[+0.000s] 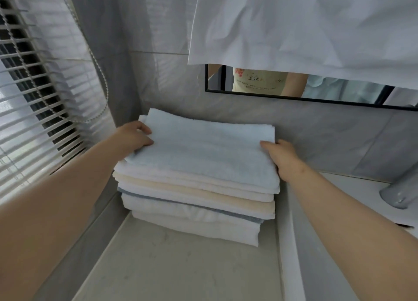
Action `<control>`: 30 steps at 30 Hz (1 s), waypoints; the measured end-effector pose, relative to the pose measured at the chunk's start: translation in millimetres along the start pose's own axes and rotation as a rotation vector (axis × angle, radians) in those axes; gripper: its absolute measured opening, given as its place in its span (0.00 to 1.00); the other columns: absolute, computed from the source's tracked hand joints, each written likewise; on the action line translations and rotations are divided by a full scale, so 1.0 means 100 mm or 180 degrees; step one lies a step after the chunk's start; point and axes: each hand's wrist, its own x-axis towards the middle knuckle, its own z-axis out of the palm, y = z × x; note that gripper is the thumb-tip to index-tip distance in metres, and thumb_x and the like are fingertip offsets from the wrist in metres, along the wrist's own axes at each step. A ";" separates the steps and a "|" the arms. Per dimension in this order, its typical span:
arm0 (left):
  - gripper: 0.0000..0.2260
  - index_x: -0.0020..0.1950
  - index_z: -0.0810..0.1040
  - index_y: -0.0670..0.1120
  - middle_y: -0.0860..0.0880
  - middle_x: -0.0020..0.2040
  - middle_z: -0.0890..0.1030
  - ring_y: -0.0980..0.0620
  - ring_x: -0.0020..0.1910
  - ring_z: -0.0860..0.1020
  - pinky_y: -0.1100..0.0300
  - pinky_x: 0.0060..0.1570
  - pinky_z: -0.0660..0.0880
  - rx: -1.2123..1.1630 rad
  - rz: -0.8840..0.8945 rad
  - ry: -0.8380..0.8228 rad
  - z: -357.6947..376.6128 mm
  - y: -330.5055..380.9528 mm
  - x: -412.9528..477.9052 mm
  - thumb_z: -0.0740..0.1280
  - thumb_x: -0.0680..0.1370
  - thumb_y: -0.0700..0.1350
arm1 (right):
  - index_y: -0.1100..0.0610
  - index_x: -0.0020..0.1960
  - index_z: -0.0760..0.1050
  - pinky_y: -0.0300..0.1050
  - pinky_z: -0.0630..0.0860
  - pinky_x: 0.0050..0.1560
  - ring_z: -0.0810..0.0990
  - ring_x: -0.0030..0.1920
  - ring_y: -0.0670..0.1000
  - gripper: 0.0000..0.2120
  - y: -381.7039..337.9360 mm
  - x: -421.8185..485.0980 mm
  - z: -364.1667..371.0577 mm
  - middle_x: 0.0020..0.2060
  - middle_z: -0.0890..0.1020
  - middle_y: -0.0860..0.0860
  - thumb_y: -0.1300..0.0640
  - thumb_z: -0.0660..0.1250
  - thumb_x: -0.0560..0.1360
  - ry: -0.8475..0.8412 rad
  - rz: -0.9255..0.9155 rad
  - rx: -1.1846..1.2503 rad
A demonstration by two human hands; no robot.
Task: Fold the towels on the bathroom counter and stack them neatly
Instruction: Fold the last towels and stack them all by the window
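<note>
A stack of several folded towels (pixel 194 205) stands on the pale counter (pixel 172 266) against the tiled back wall. The top one is a light blue folded towel (pixel 203 149); below it lie white, cream and grey-edged white towels. My left hand (pixel 133 137) grips the left edge of the light blue towel, thumb on top and fingers curled under. My right hand (pixel 282 158) holds its right edge, thumb on top and fingers tucked down the side.
A window with slatted blinds (pixel 34 110) and a bead cord fills the left side. A black-framed mirror (pixel 294 92) hangs on the wall behind, with a white cloth (pixel 305 24) draped over it. A grey faucet base (pixel 395 194) stands at the right.
</note>
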 end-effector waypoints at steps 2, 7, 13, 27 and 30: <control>0.07 0.49 0.76 0.46 0.39 0.53 0.74 0.48 0.32 0.72 0.65 0.22 0.72 0.0107 0.0046 0.0098 0.03 0.00 -0.01 0.69 0.74 0.36 | 0.62 0.56 0.75 0.45 0.78 0.42 0.81 0.44 0.55 0.14 0.00 -0.06 -0.06 0.48 0.81 0.57 0.56 0.70 0.73 -0.0201 0.0222 0.0060; 0.07 0.44 0.77 0.48 0.43 0.53 0.73 0.50 0.26 0.73 0.70 0.16 0.67 0.0070 0.0217 0.0401 0.08 -0.06 -0.01 0.69 0.74 0.36 | 0.60 0.53 0.75 0.48 0.79 0.46 0.80 0.48 0.55 0.10 0.03 -0.22 -0.18 0.48 0.80 0.55 0.58 0.70 0.74 -0.0429 0.0179 -0.0227; 0.04 0.42 0.78 0.48 0.42 0.53 0.75 0.44 0.37 0.74 0.57 0.35 0.72 0.0795 0.0524 0.0599 0.15 -0.05 -0.10 0.68 0.75 0.40 | 0.61 0.52 0.73 0.42 0.76 0.37 0.78 0.42 0.52 0.08 0.17 -0.29 -0.18 0.46 0.78 0.55 0.57 0.66 0.77 -0.0278 -0.0012 -0.0273; 0.35 0.74 0.59 0.57 0.52 0.75 0.61 0.53 0.76 0.54 0.50 0.73 0.48 0.2677 0.2877 -0.0381 1.06 0.39 -1.06 0.44 0.71 0.70 | 0.56 0.46 0.72 0.40 0.68 0.31 0.72 0.33 0.50 0.09 0.24 -0.55 -0.33 0.35 0.75 0.52 0.50 0.60 0.78 -0.0162 0.0562 -0.0176; 0.26 0.76 0.56 0.56 0.53 0.75 0.61 0.52 0.75 0.56 0.51 0.72 0.51 0.2782 0.3126 -0.0417 1.37 0.52 -1.17 0.53 0.79 0.62 | 0.55 0.43 0.74 0.36 0.70 0.25 0.72 0.31 0.49 0.08 0.23 -0.60 -0.37 0.32 0.75 0.52 0.61 0.58 0.78 -0.0216 0.0500 0.0114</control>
